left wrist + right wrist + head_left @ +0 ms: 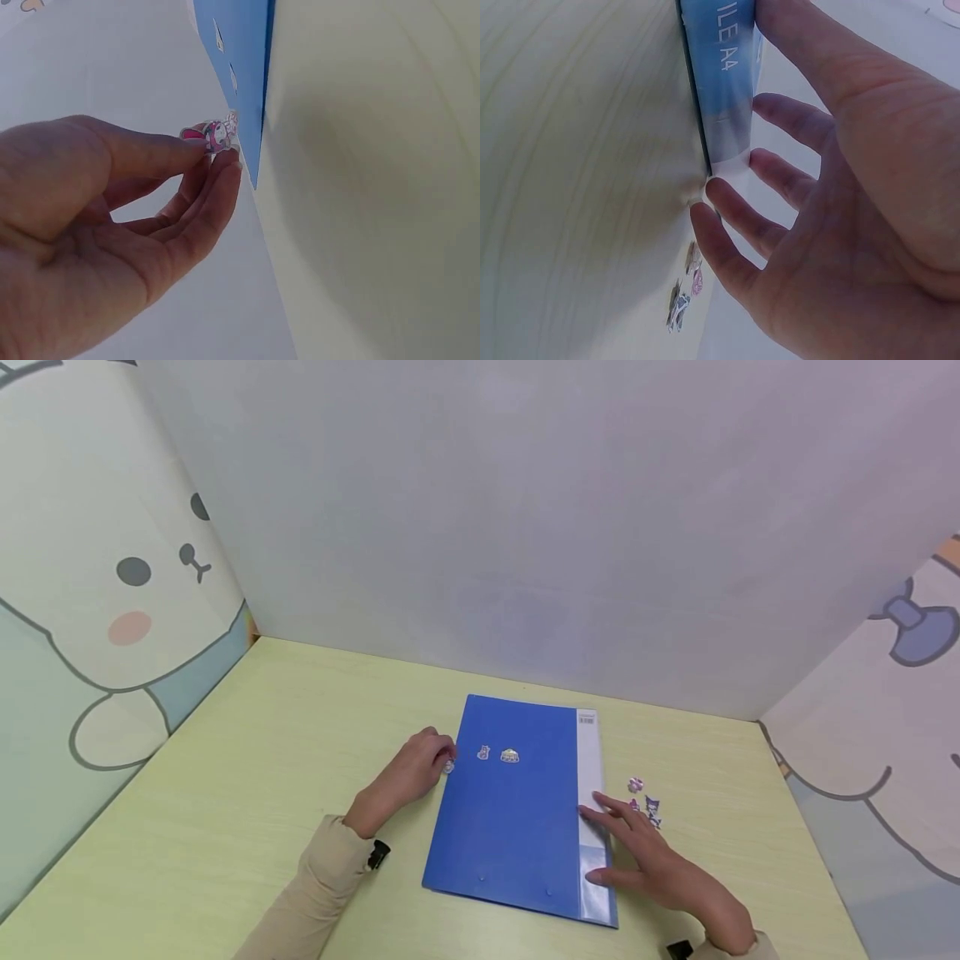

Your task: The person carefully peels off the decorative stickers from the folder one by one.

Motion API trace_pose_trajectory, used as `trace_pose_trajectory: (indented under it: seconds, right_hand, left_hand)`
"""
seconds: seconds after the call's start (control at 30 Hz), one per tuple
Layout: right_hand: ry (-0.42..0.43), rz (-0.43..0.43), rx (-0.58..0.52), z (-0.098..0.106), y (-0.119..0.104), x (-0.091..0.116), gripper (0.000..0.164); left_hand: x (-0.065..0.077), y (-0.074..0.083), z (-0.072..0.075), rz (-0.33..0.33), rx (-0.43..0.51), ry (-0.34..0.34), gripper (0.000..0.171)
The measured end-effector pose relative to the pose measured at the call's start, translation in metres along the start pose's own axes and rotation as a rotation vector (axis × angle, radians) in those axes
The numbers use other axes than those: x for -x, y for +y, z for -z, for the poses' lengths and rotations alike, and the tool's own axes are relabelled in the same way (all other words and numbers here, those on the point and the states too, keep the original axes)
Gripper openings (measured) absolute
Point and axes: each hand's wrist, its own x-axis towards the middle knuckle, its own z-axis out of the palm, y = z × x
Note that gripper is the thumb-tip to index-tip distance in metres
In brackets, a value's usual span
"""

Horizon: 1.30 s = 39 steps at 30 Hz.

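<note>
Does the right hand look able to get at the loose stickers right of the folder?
Probably yes: the right hand holds nothing, and the loose stickers lie on the table close beside it, with no object between; it would likely just have to leave the folder.

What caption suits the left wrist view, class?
Left grip pinches a small pink-and-white sticker near a blue plastic folder.

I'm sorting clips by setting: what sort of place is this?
Possibly a small craft booth or playroom corner: a pale wood-look table meets a plain greyish backdrop, with cartoon-printed panels on both sides.
</note>
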Motion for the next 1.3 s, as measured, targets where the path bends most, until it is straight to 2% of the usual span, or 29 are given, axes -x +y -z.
trace_pose_trajectory:
  seconds: [0.2,0.3,0.7,1.3]
  right_hand:
    - [0.012,0.037,0.008,0.000,0.001,0.000,0.077]
    - [0.008,0.026,0.004,0.000,0.001,0.001,0.078]
    - [0.001,-0.006,0.005,0.000,0.000,0.000,0.079]
    - [0.016,0.025,0.023,-0.001,0.003,0.000,0.078]
  left_hand:
    - [0.001,-0.007,0.002,-0.048,-0.019,0.032,0.011]
    - [0.002,-0.010,0.004,-0.067,-0.029,0.046,0.011]
    - [0.006,-0.024,0.012,-0.038,-0.018,0.048,0.012]
    - [0.011,-0.041,0.017,-0.094,-0.056,0.073,0.017]
